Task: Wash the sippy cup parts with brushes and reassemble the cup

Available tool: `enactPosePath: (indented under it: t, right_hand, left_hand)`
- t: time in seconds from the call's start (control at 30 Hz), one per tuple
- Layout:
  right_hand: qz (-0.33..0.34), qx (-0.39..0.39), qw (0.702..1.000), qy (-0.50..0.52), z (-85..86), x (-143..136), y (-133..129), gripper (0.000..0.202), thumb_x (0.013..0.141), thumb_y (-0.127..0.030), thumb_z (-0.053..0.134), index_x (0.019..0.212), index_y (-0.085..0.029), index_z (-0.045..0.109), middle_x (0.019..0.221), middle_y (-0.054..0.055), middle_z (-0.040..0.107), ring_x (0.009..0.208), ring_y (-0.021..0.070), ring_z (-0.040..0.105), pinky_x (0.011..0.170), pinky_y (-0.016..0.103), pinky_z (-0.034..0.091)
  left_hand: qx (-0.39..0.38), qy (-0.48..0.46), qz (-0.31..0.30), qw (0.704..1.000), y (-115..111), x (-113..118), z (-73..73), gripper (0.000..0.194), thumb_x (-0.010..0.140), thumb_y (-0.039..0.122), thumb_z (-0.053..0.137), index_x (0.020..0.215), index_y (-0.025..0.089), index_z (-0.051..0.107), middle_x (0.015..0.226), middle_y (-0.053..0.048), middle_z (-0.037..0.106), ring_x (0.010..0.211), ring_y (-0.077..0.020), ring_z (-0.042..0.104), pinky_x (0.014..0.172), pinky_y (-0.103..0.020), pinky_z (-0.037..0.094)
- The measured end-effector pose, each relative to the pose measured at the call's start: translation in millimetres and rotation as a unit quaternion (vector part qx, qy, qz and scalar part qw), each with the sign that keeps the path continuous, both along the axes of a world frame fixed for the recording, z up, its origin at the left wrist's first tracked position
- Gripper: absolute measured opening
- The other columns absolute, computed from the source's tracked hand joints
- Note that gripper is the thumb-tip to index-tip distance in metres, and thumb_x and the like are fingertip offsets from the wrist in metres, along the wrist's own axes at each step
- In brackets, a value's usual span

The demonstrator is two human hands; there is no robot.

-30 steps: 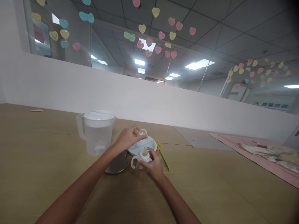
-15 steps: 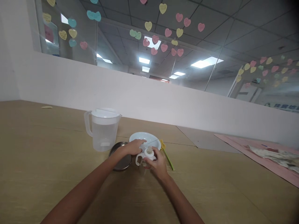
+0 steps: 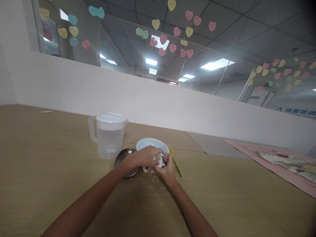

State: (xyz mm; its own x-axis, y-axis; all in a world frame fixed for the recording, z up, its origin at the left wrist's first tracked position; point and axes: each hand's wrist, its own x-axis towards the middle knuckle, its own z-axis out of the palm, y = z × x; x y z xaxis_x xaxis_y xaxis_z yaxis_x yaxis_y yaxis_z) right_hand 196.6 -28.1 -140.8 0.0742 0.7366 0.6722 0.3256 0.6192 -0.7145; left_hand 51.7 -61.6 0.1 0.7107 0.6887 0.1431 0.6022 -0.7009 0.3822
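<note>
A small clear baby bottle (image 3: 158, 162) with a white collar, a teat and side handles is between my two hands, above the table. My right hand (image 3: 168, 169) is wrapped round its right side. From the left, my left hand (image 3: 148, 156) reaches over it, fingers closed on the white collar by the teat and partly covering it. Behind the hands lies a pale blue-white bowl (image 3: 149, 142). A round metal dish (image 3: 120, 158) is partly under my left wrist. Just right of the bowl is a green stick with a yellow end (image 3: 177, 166).
A lidded clear pitcher (image 3: 110, 140) stands left of the bowl, its handle to the left. A pink cloth (image 3: 242, 148) with crumpled fabric (image 3: 276, 160) lies at the right. The white wall (image 3: 148, 98) bounds the table's back. A small flat piece (image 3: 46, 112) lies back left.
My left hand has moved right, from above the bowl's near edge onto the bottle's top, and its fingers have closed there. My right hand still holds the bottle. The view has shifted slightly.
</note>
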Motion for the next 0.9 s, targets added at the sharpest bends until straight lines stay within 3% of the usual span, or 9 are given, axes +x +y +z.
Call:
enactPosePath:
  t: [0.17, 0.27, 0.47, 0.57, 0.77, 0.9]
  right_hand:
    - [-0.077, 0.025, 0.996, -0.036, 2.0, -1.1, -2.2, 0.039, 0.052, -0.027, 0.065, 0.074, -0.021, 0.034, 0.066, -0.008, 0.041, 0.056, 0.0080, 0.041, 0.052, 0.020, 0.035]
    - [-0.088, 0.026, 0.995, -0.042, 2.1, -2.3, -2.1, 0.037, 0.053, -0.026, 0.064, 0.076, -0.021, 0.036, 0.066, -0.007, 0.040, 0.057, 0.0084, 0.041, 0.053, 0.020, 0.035]
    - [-0.068, -0.004, 0.997, -0.036, 1.2, -1.1, 0.1, 0.043, 0.054, -0.033, 0.068, 0.078, -0.021, 0.035, 0.064, -0.008, 0.043, 0.050, 0.0069, 0.041, 0.047, 0.019, 0.033]
    - [-0.064, -0.010, 0.997, -0.043, 1.8, 0.7, -0.2, 0.043, 0.055, -0.035, 0.068, 0.079, -0.021, 0.036, 0.065, -0.007, 0.045, 0.049, 0.0070, 0.042, 0.046, 0.019, 0.033]
    - [-0.062, -0.018, 0.997, -0.044, 1.7, 2.9, 0.6, 0.041, 0.058, -0.035, 0.066, 0.082, -0.021, 0.037, 0.065, -0.007, 0.048, 0.049, 0.0076, 0.043, 0.045, 0.019, 0.033]
    - [-0.061, -0.024, 0.997, -0.042, 0.7, 3.5, 1.7, 0.042, 0.056, -0.035, 0.067, 0.083, -0.020, 0.038, 0.069, -0.006, 0.050, 0.050, 0.0073, 0.044, 0.046, 0.019, 0.033]
  left_hand:
    - [0.099, 0.041, 0.144, 0.984, 5.9, 15.3, -22.4, 0.039, 0.075, 0.047, 0.044, 0.089, 0.014, 0.059, 0.081, -0.010, 0.063, 0.077, -0.0239, 0.058, 0.062, -0.029, 0.040]
    - [0.158, 0.054, 0.179, 0.969, 4.7, 17.2, -25.3, 0.043, 0.079, 0.051, 0.037, 0.083, 0.014, 0.058, 0.080, -0.013, 0.062, 0.077, -0.0256, 0.058, 0.064, -0.032, 0.039]
    - [0.129, 0.028, 0.128, 0.983, 1.5, 1.8, -6.7, 0.018, 0.077, 0.030, 0.040, 0.075, 0.019, 0.053, 0.080, -0.003, 0.059, 0.072, -0.0169, 0.053, 0.056, -0.026, 0.034]
    - [0.128, 0.041, 0.125, 0.983, 2.4, 1.8, -4.2, 0.016, 0.075, 0.023, 0.037, 0.066, 0.019, 0.050, 0.072, -0.002, 0.057, 0.064, -0.0158, 0.050, 0.051, -0.026, 0.030]
    - [0.127, -0.020, 0.114, 0.985, 4.9, 5.5, -7.4, 0.022, 0.074, 0.025, 0.038, 0.091, 0.022, 0.051, 0.088, -0.001, 0.060, 0.073, -0.0162, 0.052, 0.056, -0.025, 0.034]
    - [0.113, -0.014, 0.076, 0.991, 6.0, 4.7, -5.8, 0.020, 0.075, 0.023, 0.036, 0.084, 0.021, 0.054, 0.085, -0.001, 0.061, 0.075, -0.0159, 0.053, 0.056, -0.024, 0.035]
